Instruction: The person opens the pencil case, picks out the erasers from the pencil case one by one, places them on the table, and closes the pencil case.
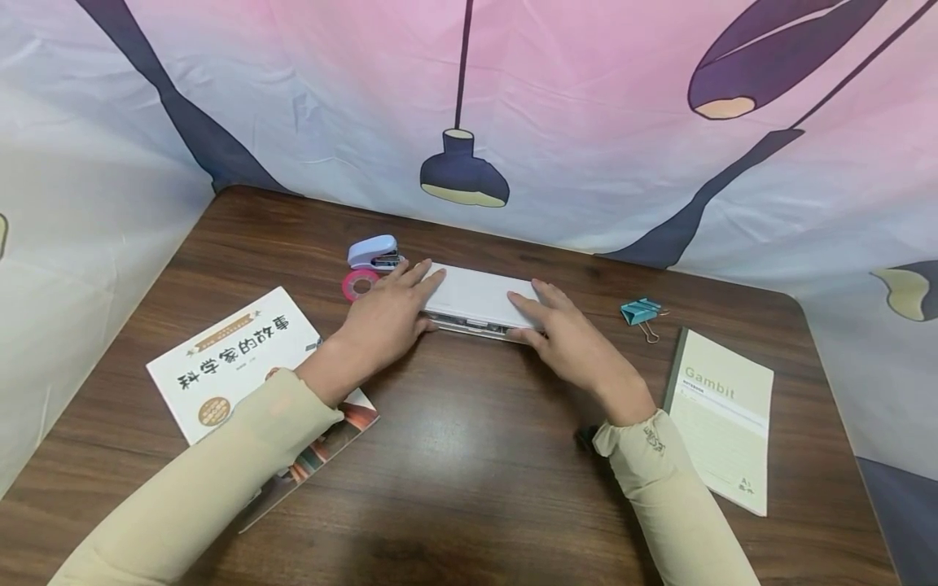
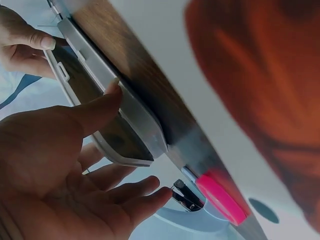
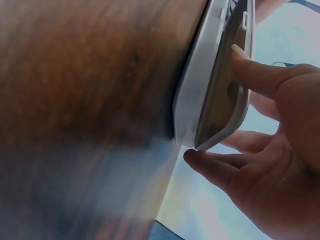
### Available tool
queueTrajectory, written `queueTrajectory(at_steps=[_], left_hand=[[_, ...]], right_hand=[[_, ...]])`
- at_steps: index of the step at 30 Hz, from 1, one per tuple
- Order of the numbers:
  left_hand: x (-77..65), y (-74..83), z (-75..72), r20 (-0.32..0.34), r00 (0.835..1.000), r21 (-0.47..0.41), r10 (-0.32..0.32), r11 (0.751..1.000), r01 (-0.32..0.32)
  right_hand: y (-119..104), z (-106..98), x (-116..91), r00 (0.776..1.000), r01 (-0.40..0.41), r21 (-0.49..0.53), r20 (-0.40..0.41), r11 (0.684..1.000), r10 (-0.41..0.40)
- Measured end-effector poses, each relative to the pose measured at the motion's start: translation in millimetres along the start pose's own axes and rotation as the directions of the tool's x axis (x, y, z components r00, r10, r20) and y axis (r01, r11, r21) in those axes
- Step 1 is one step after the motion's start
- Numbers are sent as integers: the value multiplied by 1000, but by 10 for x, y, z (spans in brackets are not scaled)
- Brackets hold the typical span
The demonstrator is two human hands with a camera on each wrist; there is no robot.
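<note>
A white pencil case (image 1: 479, 295) lies lengthwise on the table, its hinged lid slightly raised; a narrow gap with a latch shows along the front. My left hand (image 1: 388, 308) holds its left end, fingers over the lid and thumb at the front gap. At the opposite end my right hand (image 1: 572, 335) grips the lid likewise, the thumb (image 3: 241, 57) at the lid's front edge and the fingers behind. The wrist views show the shallow base (image 2: 137, 112) resting on the wood beneath the tilted lid (image 3: 245, 97). Its contents are mostly hidden.
Just behind my left hand are a light blue stapler (image 1: 372, 251) and a pink tape roll (image 1: 359, 285). A white book (image 1: 249, 366) lies under the left forearm. To the right are teal binder clips (image 1: 641, 311) and a Gambit notebook (image 1: 721, 431). Cloth hangs behind the table (image 1: 469, 488).
</note>
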State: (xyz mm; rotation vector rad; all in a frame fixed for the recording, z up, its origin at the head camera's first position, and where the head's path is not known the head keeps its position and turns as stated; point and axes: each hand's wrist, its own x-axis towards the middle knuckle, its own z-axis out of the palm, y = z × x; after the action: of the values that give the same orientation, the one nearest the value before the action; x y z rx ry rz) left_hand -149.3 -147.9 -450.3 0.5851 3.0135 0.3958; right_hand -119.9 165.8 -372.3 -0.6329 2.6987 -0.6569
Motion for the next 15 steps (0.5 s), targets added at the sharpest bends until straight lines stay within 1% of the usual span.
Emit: queueTrajectory(at_steps=[7, 10, 14, 15], left_hand=[[-53, -57, -59, -30, 1000, -26, 4, 1000, -5], [-125, 55, -266, -34, 999, -52, -14, 999, 13], [-283, 331, -699, -31, 999, -83, -43, 996, 41], [-309, 373, -764, -35, 998, -86, -43, 996, 40]], right_hand=[[-19, -78, -8, 1000, -7, -4, -10, 1000, 7], [-32, -107, -10, 1000, -8, -12, -23, 1000, 7], [-47, -139, -3, 999, 2, -17, -37, 1000, -2], [-48, -147, -2, 999, 6, -17, -40, 1000, -6]])
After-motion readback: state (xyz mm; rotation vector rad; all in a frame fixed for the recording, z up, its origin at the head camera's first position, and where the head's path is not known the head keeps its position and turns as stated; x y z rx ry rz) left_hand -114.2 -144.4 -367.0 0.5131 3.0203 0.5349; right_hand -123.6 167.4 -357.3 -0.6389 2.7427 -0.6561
